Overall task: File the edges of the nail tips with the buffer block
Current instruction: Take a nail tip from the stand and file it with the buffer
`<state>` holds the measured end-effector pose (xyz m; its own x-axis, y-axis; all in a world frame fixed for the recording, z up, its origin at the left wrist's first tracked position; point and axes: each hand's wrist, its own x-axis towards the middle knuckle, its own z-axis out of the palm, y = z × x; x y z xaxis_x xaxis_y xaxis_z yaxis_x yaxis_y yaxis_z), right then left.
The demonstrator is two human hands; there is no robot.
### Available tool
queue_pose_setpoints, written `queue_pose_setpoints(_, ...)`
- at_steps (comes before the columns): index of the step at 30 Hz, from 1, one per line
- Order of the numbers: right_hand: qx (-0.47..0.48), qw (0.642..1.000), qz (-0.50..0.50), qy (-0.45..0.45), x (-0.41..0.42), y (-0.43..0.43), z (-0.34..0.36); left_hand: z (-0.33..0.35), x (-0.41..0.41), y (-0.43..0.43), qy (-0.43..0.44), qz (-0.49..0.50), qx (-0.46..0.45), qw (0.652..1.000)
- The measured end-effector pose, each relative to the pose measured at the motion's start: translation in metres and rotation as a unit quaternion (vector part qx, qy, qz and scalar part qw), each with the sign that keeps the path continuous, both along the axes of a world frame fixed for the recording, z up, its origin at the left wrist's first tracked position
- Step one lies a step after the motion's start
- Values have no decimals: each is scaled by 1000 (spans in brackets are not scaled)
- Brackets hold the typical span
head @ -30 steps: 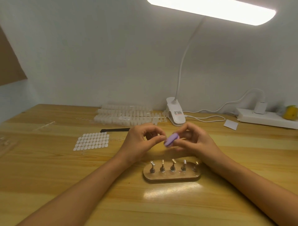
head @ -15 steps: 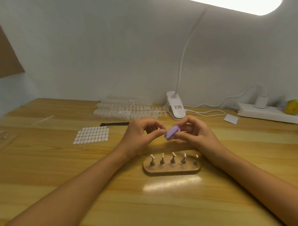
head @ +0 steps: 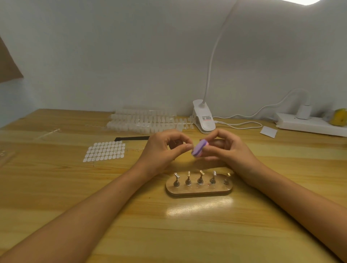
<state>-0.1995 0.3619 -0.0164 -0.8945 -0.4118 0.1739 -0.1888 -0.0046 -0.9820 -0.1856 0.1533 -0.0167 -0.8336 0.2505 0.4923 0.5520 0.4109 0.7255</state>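
- My right hand (head: pixel 231 152) pinches the purple buffer block (head: pixel 198 149).
- My left hand (head: pixel 161 152) has thumb and forefinger pinched together, touching the block; can't tell what's between.

Wall: plain pale grey wall (head: pixel 131 56), evenly lit.
Furniture: varnished yellow wooden table (head: pixel 187 236), glossy, catching a bright reflection.
Light: white clip-on lamp (head: pixel 204 118) at the table's back edge, gooseneck rising to a glowing lamp head (head: pixel 308 1), top right.
Left edge: brown panel (head: pixel 8 63), partly in frame.
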Motion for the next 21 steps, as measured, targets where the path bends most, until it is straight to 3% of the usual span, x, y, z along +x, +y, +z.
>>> queue_pose_setpoints(2, -37, 999, -37, -13, -2, 3, 1, 0, 1, 0, 7, 3, -10, 1000)
queue_pose_setpoints(6, 57, 998, 25, 13, 1, 0, -1, 0, 0, 1, 20, 9, -19, 1000)
queue_pose_setpoints(10, -29, 999, -43, -6, -2, 2, 1, -1, 0, 1, 43, 15, -32, 998)
queue_pose_setpoints(13, 42, 999, 17, 10, 0, 0, -1, -1, 1, 0, 53, 17, -37, 998)
queue_pose_setpoints(17, -47, 998, -48, 0, -2, 3, 2, -1, 1, 1, 56, 18, -40, 997)
queue_pose_setpoints(21, 39, 999, 19, 19, -1, 1, -3, 0, 1, 1, 47, 5, -51, 998)
